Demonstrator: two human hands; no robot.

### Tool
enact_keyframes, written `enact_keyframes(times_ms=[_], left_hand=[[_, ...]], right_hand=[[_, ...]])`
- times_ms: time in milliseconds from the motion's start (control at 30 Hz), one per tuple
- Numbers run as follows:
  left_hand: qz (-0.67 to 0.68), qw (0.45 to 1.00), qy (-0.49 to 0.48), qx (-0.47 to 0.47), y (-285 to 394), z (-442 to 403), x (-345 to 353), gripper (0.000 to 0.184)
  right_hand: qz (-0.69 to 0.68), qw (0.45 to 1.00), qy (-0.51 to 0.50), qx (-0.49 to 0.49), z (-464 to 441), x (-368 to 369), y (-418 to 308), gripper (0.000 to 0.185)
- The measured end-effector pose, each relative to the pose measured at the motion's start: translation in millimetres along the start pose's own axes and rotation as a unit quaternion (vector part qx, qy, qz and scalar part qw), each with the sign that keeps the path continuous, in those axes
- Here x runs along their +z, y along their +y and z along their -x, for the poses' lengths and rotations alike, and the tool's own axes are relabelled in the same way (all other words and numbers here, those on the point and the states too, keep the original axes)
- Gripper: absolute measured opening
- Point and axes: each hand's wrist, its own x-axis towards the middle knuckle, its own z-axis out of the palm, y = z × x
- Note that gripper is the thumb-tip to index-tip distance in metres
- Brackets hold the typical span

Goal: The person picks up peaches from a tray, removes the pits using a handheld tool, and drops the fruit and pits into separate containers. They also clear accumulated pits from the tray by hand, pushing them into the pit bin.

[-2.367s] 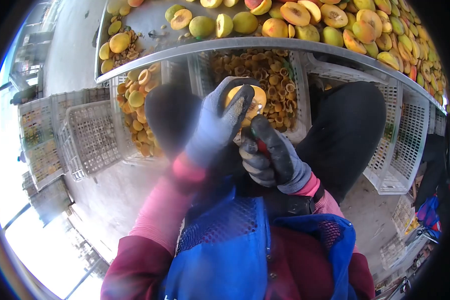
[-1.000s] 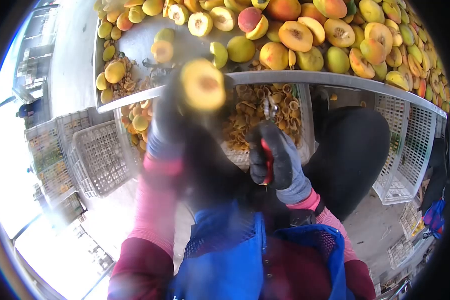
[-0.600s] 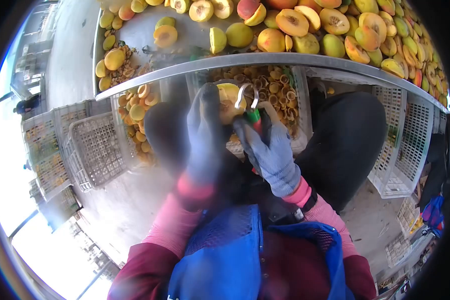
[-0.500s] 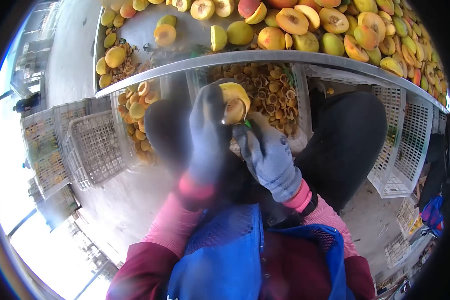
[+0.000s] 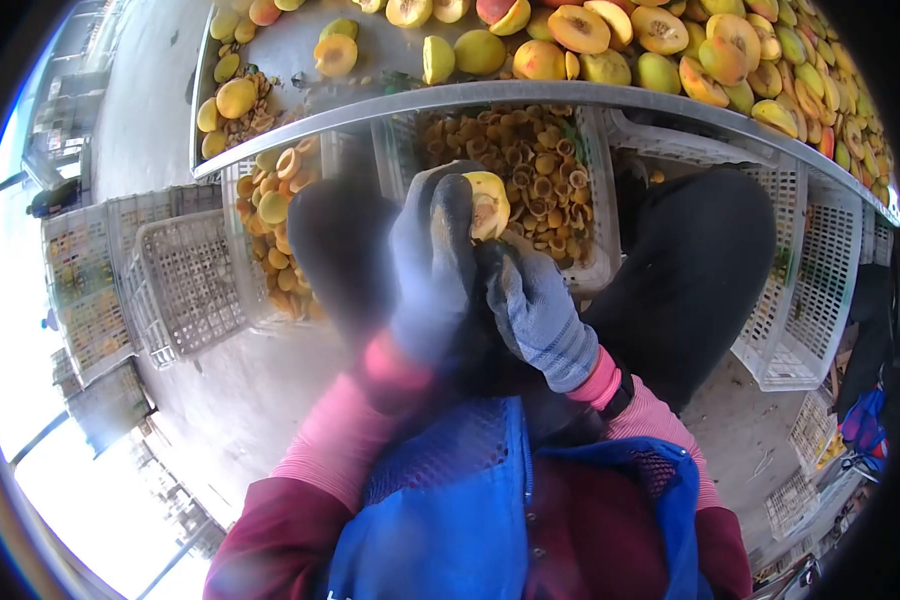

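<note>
- Far left of the cut fruit (image 5: 490, 207), a boxy grey crate (image 5: 192, 278) of perforated plastic is standing, its walls forming a grid of small openings.
- Nearer the cut fruit, on its left, a fruit crate (image 5: 232, 235) is holding smooth, rounded, orange-yellow pieces (image 5: 273, 205).
- Beyond the cut fruit, a metal surface (image 5: 290, 55) with a raised rim is carrying whole and halved fruit (image 5: 335, 55).
- Just left of the cut fruit, the left hand (image 5: 432, 245), in a grey knit glove with dark coating, is pointing forward, its grip pinching the fruit.
- Between the hands, the cut fruit is showing yellow flesh and a paler, brownish centre.
- Just below and right of the cut fruit, the right hand (image 5: 538, 310), gloved alike, is slanting towards it with bent fingers; I cannot tell what its grip is closing on.
- Behind the cut fruit, a pale plastic crate (image 5: 600, 195) is holding thin, curved, brownish scraps (image 5: 545, 180).
- Far right of the cut fruit, a white latticed crate (image 5: 815, 275) is standing.
</note>
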Motion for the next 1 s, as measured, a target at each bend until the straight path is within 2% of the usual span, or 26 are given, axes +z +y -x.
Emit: enact_keyframes(times_ms=[33, 100, 133, 200, 233, 300, 367, 433, 467, 533, 600, 700, 800, 833, 867, 900, 1000], left_hand=[[-0.009, 1.0, -0.018, 0.001, -0.5, 0.2, -2.4, 0.031], [-0.045, 0.995, -0.084, 0.034, -2.0, -3.6, -11.3, 0.024], [-0.065, 0.988, -0.122, 0.063, -6.4, -6.1, -16.5, 0.024], [-0.043, 0.984, -0.15, 0.081, -8.9, -10.7, -20.0, 0.027], [-0.031, 0.982, -0.165, 0.089, -10.1, -12.9, -21.9, 0.03], [0.042, 0.988, -0.151, 0.01, -6.7, -14.7, -17.7, 0.032], [0.117, 0.981, -0.136, -0.069, -2.9, -16.9, -10.9, 0.034], [0.192, 0.963, -0.118, -0.15, 0.0, -16.5, -7.8, 0.035], [0.105, 0.978, -0.172, -0.054, 1.5, -17.5, -10.2, 0.034], [0.037, 0.979, -0.198, 0.02, -3.2, -23.2, -13.3, 0.03], [-0.023, 0.971, -0.228, 0.072, -0.2, -26.9, -20.7, 0.026], [-0.033, 0.969, -0.24, 0.046, 1.7, -24.4, -20.9, 0.027], [0.114, 0.962, -0.245, -0.043, -21.9, -15.7, -16.8, 0.023], [0.174, 0.952, -0.241, -0.078, -20.6, -11.9, -12.1, 0.022], [0.142, 0.969, -0.204, -0.013, -14.8, -3.3, -5.8, 0.024], [0.158, 0.969, -0.184, -0.047, -9.9, 1.8, -3.8, 0.025], [0.204, 0.96, -0.136, -0.132, -7.7, 8.4, -2.8, 0.028]], right_hand=[[-0.054, 0.999, -0.01, -0.001, -1.0, -2.7, -3.8, 0.038], [-0.178, 0.977, -0.04, 0.115, -3.7, -7.6, -14.1, 0.035], [-0.245, 0.94, -0.059, 0.23, -4.5, -10.3, -20.8, 0.032], [-0.28, 0.912, -0.095, 0.285, -1.4, -12.1, -19.8, 0.029], [-0.255, 0.934, -0.111, 0.226, -0.7, -13.0, -14.5, 0.029], [-0.302, 0.913, -0.121, 0.245, -0.6, -13.6, -12.7, 0.032], [-0.434, 0.802, -0.11, 0.395, -13.4, -18.0, -31.6, 0.037], [-0.482, 0.743, -0.161, 0.435, -12.4, -24.3, -31.9, 0.042], [-0.504, 0.711, -0.187, 0.454, -11.8, -27.4, -30.3, 0.044], [-0.642, 0.582, -0.223, 0.446, -5.3, -24.7, -13.8, 0.046], [-0.757, 0.424, -0.242, 0.435, 0.4, -19.1, -4.2, 0.049], [-0.842, 0.273, -0.276, 0.376, 5.9, -11.4, 1.7, 0.049], [-0.879, 0.194, -0.324, 0.292, 8.5, 1.8, 9.0, 0.051], [-0.88, 0.203, -0.318, 0.289, 10.4, 2.4, 10.0, 0.051], [-0.881, 0.211, -0.312, 0.287, 11.3, 3.3, 10.9, 0.051], [-0.881, 0.217, -0.306, 0.288, 13.7, 4.4, 10.6, 0.051], [-0.831, 0.314, -0.215, 0.405, 8.8, -5.0, -3.8, 0.045]])
